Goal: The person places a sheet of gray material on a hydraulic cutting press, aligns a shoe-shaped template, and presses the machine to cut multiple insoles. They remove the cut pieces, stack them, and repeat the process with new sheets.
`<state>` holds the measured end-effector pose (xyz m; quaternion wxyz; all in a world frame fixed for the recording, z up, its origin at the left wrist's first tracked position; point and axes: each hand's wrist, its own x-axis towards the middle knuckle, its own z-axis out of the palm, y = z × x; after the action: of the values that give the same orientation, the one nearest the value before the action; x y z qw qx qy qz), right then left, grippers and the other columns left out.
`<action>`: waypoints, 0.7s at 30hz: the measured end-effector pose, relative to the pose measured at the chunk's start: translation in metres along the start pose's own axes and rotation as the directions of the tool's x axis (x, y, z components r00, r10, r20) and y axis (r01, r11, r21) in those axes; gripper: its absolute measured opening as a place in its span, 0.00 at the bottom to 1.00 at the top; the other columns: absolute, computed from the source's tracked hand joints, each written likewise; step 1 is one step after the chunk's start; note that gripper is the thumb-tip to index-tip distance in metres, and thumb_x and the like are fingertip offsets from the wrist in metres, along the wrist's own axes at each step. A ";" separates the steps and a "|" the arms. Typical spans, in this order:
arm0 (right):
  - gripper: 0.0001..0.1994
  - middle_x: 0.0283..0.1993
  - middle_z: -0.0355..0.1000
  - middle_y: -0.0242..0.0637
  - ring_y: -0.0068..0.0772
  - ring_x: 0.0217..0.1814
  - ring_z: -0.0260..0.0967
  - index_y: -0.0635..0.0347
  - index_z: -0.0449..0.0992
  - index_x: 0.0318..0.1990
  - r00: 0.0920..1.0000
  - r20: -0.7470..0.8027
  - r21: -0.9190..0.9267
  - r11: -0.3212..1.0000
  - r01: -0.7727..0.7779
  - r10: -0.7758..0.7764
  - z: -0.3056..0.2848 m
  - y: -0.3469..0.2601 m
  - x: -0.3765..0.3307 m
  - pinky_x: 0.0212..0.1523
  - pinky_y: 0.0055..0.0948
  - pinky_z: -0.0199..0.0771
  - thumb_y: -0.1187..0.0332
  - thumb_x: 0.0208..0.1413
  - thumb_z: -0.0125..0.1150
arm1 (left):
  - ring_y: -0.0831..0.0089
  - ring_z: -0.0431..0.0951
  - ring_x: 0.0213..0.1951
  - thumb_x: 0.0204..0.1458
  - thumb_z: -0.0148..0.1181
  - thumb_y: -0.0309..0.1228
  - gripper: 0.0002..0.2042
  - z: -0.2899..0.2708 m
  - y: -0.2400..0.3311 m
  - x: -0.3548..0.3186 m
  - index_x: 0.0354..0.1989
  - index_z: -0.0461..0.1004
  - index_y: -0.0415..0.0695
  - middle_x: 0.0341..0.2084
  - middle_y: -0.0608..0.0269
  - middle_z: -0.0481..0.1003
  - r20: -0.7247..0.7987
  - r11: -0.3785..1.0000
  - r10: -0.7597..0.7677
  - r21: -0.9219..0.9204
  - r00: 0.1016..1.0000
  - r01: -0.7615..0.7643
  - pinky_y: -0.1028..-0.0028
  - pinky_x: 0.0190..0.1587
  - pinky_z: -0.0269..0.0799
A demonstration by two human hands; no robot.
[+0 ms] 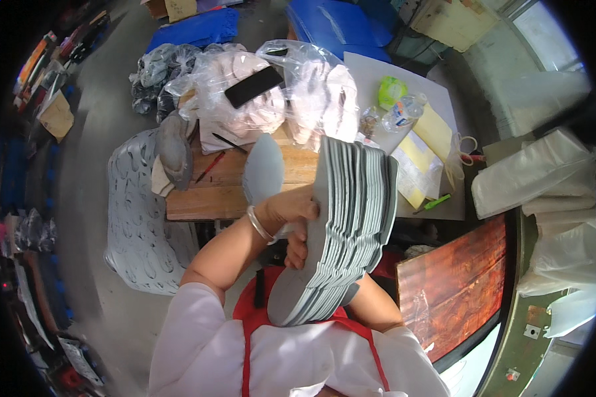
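A thick stack of grey shoe insoles [357,198] stands tilted in front of my chest, edges facing right. My left hand [295,228] is closed against its left face, fingers curled on the outermost insole. My right forearm [377,304] runs up behind the stack, which hides that hand and its fingers. One loose grey insole [263,169] lies on the wooden table [208,198], just beyond my left wrist. Near it are a red pen [210,167] and a thin dark tool [230,143].
Clear bags of pale pieces [235,73] cover the table's far side, a black phone [253,87] on top. Grey cut-out sheets [139,218] stand at the left. On the right are a plastic bottle [404,112], papers [417,159], a green cutter [437,202] and a reddish-brown board [453,284].
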<state>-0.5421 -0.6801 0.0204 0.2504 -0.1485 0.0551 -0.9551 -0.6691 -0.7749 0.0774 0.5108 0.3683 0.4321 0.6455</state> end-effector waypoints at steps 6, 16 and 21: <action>0.28 0.52 0.67 0.49 0.49 0.53 0.66 0.65 0.61 0.58 0.776 -0.586 -0.417 0.908 -0.042 -0.233 0.002 0.004 0.031 0.54 0.43 0.70 0.50 0.62 0.36 | 0.71 0.72 0.46 0.35 0.74 0.33 0.36 -0.014 0.034 -0.050 0.54 0.65 0.35 0.44 0.61 0.73 -0.340 0.900 0.075 -0.381 0.938 -0.210 0.72 0.50 0.68; 0.40 0.65 0.58 0.41 0.44 0.66 0.54 0.61 0.58 0.63 0.734 -0.670 0.050 0.980 0.193 -0.111 -0.002 0.056 -0.009 0.65 0.46 0.51 0.36 0.53 0.47 | 0.70 0.73 0.44 0.44 0.68 0.32 0.28 -0.024 0.024 -0.086 0.53 0.65 0.34 0.43 0.57 0.72 -0.800 0.959 0.004 -0.167 0.600 -0.230 0.71 0.46 0.70; 0.38 0.67 0.53 0.40 0.40 0.67 0.52 0.60 0.49 0.66 0.802 -0.597 -0.060 0.995 -0.085 0.032 0.001 0.088 -0.012 0.64 0.45 0.55 0.45 0.56 0.53 | 0.64 0.72 0.49 0.48 0.65 0.36 0.28 -0.052 -0.023 -0.111 0.55 0.64 0.34 0.48 0.53 0.70 -0.879 0.917 -0.271 -0.360 0.393 -0.173 0.67 0.50 0.70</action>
<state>-0.4910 -0.7502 0.0028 0.2435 0.1497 0.1754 -0.9421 -0.6856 -0.8907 0.0341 0.2698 -0.1732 0.5119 0.7970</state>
